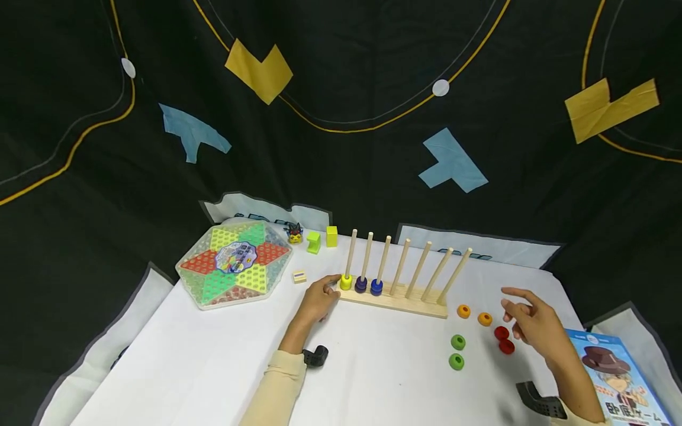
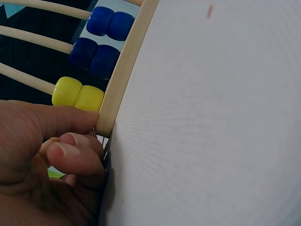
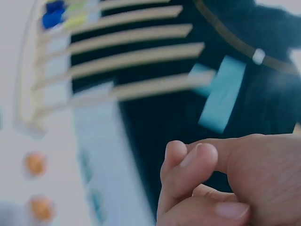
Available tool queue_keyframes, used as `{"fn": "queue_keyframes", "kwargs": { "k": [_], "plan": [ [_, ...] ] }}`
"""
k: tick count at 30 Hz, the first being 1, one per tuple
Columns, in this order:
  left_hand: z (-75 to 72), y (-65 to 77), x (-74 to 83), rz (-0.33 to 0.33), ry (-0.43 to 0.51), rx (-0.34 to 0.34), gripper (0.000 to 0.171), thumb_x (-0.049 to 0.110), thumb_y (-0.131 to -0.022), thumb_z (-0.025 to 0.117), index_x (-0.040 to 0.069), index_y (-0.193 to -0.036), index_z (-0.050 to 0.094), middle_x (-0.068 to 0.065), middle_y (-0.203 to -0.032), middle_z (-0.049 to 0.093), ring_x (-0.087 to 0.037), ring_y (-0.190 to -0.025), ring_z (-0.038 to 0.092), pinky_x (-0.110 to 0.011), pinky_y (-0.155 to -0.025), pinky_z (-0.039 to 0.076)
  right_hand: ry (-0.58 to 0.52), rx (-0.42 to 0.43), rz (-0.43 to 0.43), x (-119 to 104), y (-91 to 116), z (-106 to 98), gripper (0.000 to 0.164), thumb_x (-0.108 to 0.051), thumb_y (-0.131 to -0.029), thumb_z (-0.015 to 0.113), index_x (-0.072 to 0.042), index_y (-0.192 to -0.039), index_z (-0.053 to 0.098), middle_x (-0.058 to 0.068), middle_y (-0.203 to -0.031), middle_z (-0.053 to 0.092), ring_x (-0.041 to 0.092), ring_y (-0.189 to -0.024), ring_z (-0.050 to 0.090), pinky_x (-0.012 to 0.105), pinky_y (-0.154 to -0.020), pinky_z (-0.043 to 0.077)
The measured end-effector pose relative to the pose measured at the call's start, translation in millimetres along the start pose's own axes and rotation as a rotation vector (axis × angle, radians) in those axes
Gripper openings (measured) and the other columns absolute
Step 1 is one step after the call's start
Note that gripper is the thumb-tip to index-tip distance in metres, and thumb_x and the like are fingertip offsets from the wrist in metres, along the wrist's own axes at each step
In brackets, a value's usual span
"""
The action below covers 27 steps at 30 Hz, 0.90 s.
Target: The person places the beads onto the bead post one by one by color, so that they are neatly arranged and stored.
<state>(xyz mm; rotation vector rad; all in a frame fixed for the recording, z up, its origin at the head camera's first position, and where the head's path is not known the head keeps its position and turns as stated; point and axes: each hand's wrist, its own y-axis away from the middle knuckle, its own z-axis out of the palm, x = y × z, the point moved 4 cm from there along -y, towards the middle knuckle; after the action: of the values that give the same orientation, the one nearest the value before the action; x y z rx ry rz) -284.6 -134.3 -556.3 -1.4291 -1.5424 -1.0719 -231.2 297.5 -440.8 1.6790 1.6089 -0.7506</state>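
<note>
A wooden peg stand (image 1: 405, 303) carries several upright pegs in a row. Two yellow beads (image 2: 77, 94) are stacked on its leftmost peg, dark purple-blue beads (image 1: 361, 284) on the second and blue beads (image 1: 376, 287) on the third; the other pegs carry no beads. My left hand (image 1: 318, 300) holds the stand's left end, one finger against the wood beside the yellow beads and other fingers curled. Over the right side of the table, my right hand (image 1: 538, 322) is raised near two red beads (image 1: 507, 347), fingers loosely bent around nothing.
Two orange beads (image 1: 484, 319) and two green beads (image 1: 456, 361) lie right of the stand. A star-patterned game board (image 1: 234, 263) is at the left, with green blocks (image 1: 314, 242), a small figure (image 1: 294, 233) and a small box (image 1: 299, 277) nearby. A blue comic-style box (image 1: 620, 378) sits far right.
</note>
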Motion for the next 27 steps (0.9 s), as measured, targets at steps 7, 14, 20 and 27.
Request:
{"fn": "queue_keyframes", "kwargs": {
  "k": [7,14,20,27],
  "plan": [
    [-3.5,0.8,-7.0,-0.009,0.006,0.017,0.044,0.006,-0.091,0.059,0.015,-0.134,0.056,-0.004,-0.073,0.048,-0.009,-0.034,0.035,-0.022,-0.032,0.033,-0.039,-0.079,0.297,91.0,3.7,17.5,0.061,-0.040,-0.097,0.051,-0.004,-0.142,0.032,0.007,-0.079,0.059,0.017,-0.058,0.053,0.026,-0.049,0.043],
    [-4.8,0.2,-7.0,-0.003,0.014,0.014,0.044,0.007,-0.091,0.059,0.015,-0.134,0.056,-0.005,-0.075,0.048,-0.008,-0.035,0.035,-0.022,-0.032,0.033,-0.065,-0.111,0.378,116.5,0.6,34.5,0.072,-0.048,-0.092,0.058,-0.001,-0.138,0.029,0.003,-0.076,0.058,0.016,-0.057,0.052,0.027,-0.047,0.041],
    [-6.3,1.5,-2.6,-0.005,0.013,0.012,0.045,0.006,-0.090,0.060,0.014,-0.134,0.056,-0.005,-0.075,0.048,-0.008,-0.035,0.036,-0.021,-0.032,0.033,-0.057,-0.083,0.392,114.9,4.6,42.1,0.066,-0.039,-0.092,0.061,0.002,-0.135,0.031,0.004,-0.074,0.059,0.017,-0.055,0.054,0.028,-0.049,0.045],
    [-3.3,0.1,-0.3,-0.010,0.011,-0.009,0.045,0.006,-0.091,0.059,0.014,-0.135,0.055,-0.004,-0.074,0.047,-0.008,-0.035,0.034,-0.021,-0.032,0.032,-0.004,-0.054,0.315,69.1,7.4,25.0,0.059,-0.036,-0.095,0.056,0.003,-0.134,0.035,0.008,-0.078,0.060,0.017,-0.059,0.055,0.029,-0.050,0.046]
  ]
}}
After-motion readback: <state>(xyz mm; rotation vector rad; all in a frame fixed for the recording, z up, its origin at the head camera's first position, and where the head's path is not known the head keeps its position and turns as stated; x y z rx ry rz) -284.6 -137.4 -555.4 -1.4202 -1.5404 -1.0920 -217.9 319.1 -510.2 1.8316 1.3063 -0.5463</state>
